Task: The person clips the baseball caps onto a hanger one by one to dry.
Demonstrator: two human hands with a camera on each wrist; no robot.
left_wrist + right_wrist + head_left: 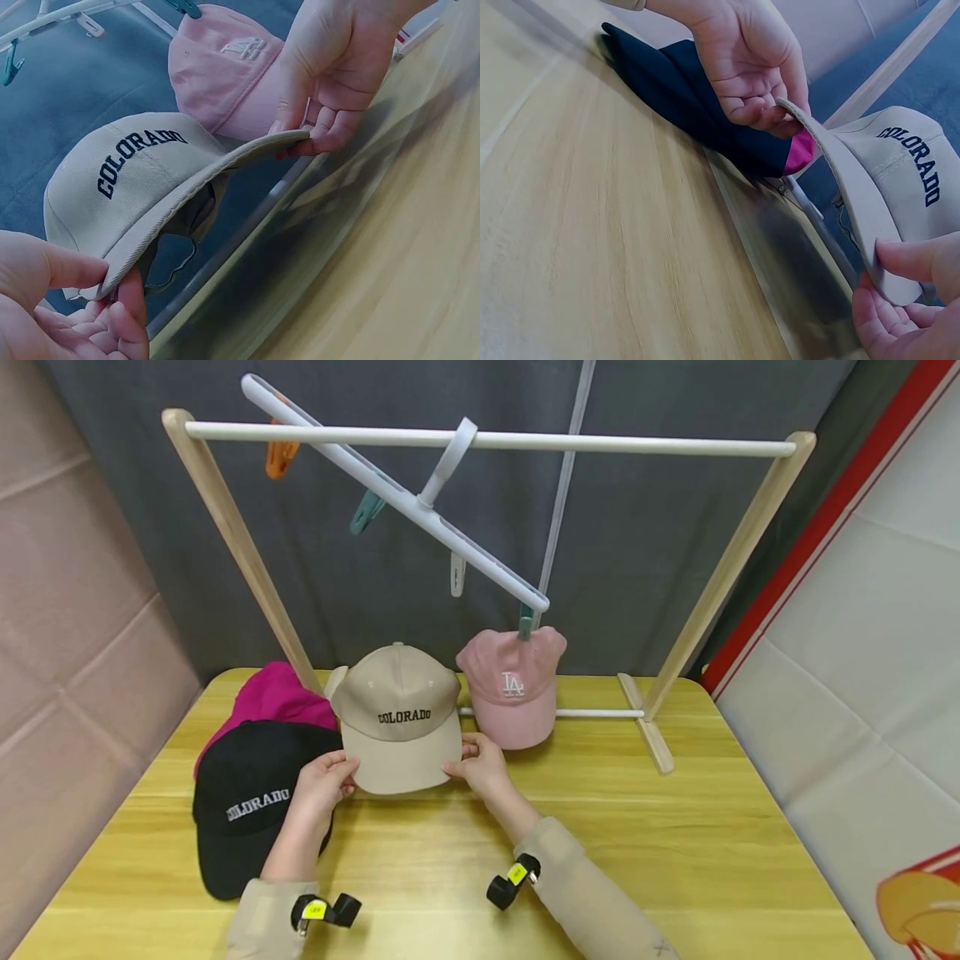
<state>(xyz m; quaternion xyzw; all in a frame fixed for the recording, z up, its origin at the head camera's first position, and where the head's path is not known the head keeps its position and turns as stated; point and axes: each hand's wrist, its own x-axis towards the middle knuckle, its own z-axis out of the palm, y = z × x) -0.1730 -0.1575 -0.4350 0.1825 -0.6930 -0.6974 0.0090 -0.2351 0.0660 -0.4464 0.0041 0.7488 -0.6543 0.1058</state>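
A beige baseball cap with COLORADO lettering is held up by its brim, front facing me. My left hand pinches the brim's left corner between thumb and fingers. On the opposite corner, my right hand pinches with the thumb on top and the fingers underneath, as the right wrist view shows. Beside it, a pink LA cap hangs from a green clip at the low end of a tilted white hanger. The back strap of the beige cap shows under its brim in the left wrist view.
A rack with a white top bar and wooden posts stands on the wooden table. Orange, teal and white clips hang along the hanger. A black cap overlaps a magenta cap at the left.
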